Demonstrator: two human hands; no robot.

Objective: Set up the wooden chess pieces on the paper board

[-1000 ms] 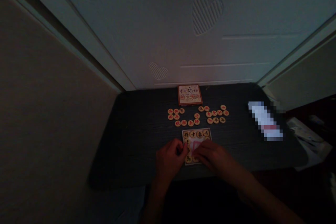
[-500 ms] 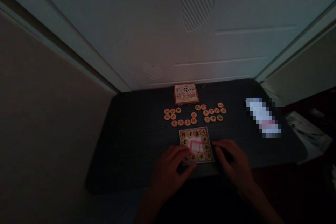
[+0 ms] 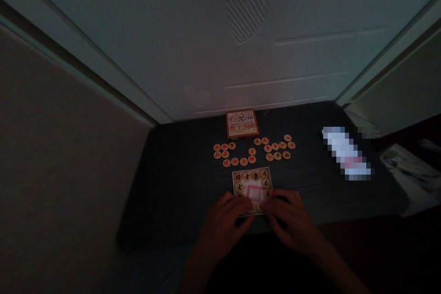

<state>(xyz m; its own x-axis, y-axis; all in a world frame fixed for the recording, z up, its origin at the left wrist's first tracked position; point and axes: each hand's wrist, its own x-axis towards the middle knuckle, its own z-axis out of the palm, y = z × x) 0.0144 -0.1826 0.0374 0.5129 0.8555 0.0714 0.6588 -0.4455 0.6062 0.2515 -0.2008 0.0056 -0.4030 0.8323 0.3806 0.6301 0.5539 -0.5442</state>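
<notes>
A shallow square box tray (image 3: pixel 255 187) lies on the dark table near its front edge. Round xiangqi pieces with black characters line its sides, such as one piece (image 3: pixel 238 176) in the far left corner, around a pink-marked middle. My left hand (image 3: pixel 225 216) rests over the near left corner, fingers stretched across the pieces and thumb apart at the front. My right hand (image 3: pixel 291 216) reaches over the near right corner, its fingertips on the near row and its thumb apart. Both hands hide part of that row; no piece shows lifted.
Several loose red- and black-marked pieces (image 3: pixel 243 161) lie beyond the tray on the dark table (image 3: pixel 172 183). Behind them is the red-edged xiangqi box lid (image 3: pixel 242 124), near a white panel with hearts (image 3: pixel 244 7). A blurred-out bright object (image 3: pixel 346 152) lies at right.
My right hand has moved left, from beside the tray onto its near right corner. My left hand stays at the near left corner. The view has shifted slightly.
</notes>
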